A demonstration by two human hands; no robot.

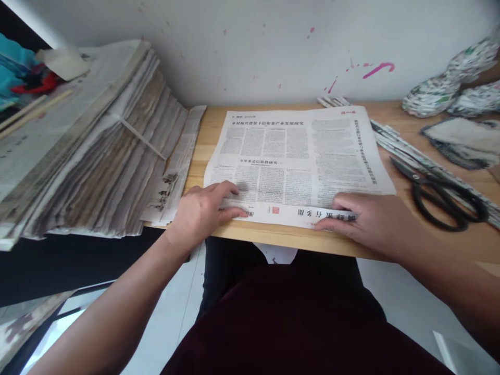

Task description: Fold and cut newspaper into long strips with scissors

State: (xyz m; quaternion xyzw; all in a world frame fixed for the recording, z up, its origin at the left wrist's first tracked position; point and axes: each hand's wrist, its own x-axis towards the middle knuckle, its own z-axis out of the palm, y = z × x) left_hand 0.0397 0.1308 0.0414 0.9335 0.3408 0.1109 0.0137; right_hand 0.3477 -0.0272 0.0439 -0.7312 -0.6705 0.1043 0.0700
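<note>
A newspaper sheet lies on the wooden table, with its near edge folded over in a narrow strip. At the left end of that strip is my left hand, its thumb and fingers around the folded edge. My right hand grips the right end of the strip in the same way, thumb nearest to me. Some fingertips are hidden by the hands and the paper.
A tall tied newspaper stack stands at the left, with thin sticks on top. To the right lie black scissors, rolled paper strips, a woven mat and woven paper pieces. A wall rises behind.
</note>
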